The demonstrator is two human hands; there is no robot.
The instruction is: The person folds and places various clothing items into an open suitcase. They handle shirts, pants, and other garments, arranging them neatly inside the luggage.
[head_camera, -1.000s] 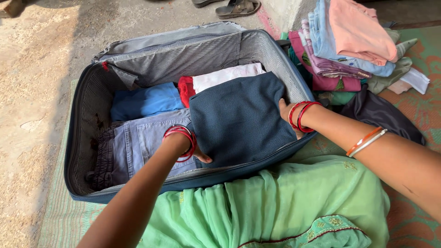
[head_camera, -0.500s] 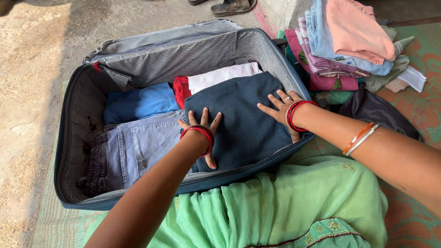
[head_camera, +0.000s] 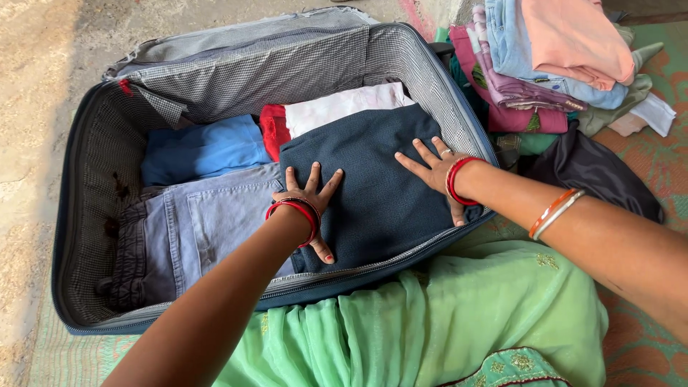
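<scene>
Sunlit ground and a woven mat hold an open suitcase [head_camera: 86, 215] of folded clothes.
Both hands lie flat, fingers spread, on the dark blue folded garment [head_camera: 373, 186] at its near right: left hand [head_camera: 308, 201] on its left edge, right hand [head_camera: 433, 168] at its right.

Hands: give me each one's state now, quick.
Left hand: open, flat on the navy cloth, holding nothing.
Right hand: open, fingers spread, flat on the same cloth.
</scene>
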